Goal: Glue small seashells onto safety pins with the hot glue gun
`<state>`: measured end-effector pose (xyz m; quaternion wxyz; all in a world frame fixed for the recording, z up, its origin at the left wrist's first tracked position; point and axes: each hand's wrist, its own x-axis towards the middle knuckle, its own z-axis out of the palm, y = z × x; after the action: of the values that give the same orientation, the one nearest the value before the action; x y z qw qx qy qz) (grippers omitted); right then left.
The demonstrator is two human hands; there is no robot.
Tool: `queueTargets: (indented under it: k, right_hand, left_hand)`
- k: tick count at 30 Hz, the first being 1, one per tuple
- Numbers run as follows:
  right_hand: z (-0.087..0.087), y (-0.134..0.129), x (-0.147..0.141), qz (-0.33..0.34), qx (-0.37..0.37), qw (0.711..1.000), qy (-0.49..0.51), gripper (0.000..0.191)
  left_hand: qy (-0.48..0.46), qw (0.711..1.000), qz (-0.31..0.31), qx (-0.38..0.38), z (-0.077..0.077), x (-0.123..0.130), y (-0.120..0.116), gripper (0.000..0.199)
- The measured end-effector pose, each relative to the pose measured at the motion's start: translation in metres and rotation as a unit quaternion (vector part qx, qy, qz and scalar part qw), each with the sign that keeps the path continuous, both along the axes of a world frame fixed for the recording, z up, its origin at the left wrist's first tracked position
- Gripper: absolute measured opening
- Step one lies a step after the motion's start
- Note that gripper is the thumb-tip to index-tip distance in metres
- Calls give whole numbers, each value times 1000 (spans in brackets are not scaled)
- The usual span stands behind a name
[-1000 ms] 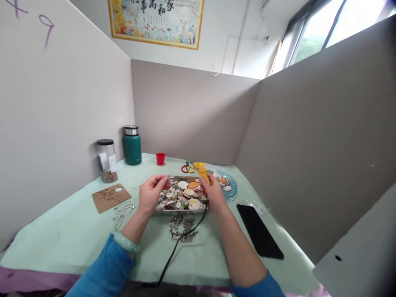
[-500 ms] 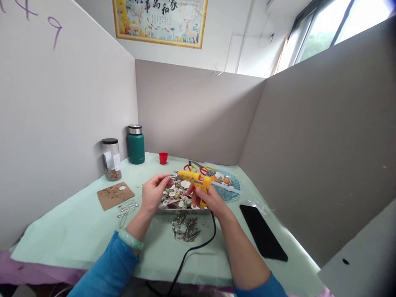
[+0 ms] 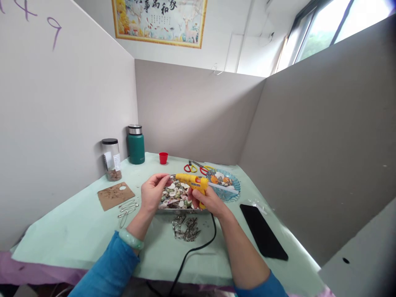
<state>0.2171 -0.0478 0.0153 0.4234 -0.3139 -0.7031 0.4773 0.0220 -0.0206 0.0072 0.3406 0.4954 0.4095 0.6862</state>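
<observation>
My right hand point(image 3: 208, 200) is wrapped around the handle of a yellow hot glue gun point(image 3: 192, 181), with a white glue stick point(image 3: 224, 188) sticking out of its back. The gun's nozzle points left, close to the fingertips of my left hand point(image 3: 154, 192). Pinched in those fingertips is a small silvery metal piece, mostly hidden, which looks like a clip. Below both hands lies a metal tray point(image 3: 182, 211) full of mixed seashells point(image 3: 177, 194). Nearer me is a heap of metal clips point(image 3: 185, 228).
A black cord point(image 3: 198, 248) runs from the gun off the front edge. Left are safety pins point(image 3: 126, 208), a brown board point(image 3: 115, 196), a jar point(image 3: 111, 161) and a green bottle point(image 3: 136, 146). Behind stand a red cup point(image 3: 163, 158) and scissors point(image 3: 204, 169). Right lie a blue dish point(image 3: 227, 194) and black slab point(image 3: 262, 233).
The glue gun has shifted slightly left, so its nozzle is nearer my left fingertips. My left hand has barely moved.
</observation>
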Motion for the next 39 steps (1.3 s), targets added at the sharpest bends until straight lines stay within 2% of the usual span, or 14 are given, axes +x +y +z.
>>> queueTargets:
  k: [39]
  right_hand:
    - [-1,1,-1,-9,10,1000,-1,36]
  left_hand:
    - [34,999,19,22,-2,1,-1,25]
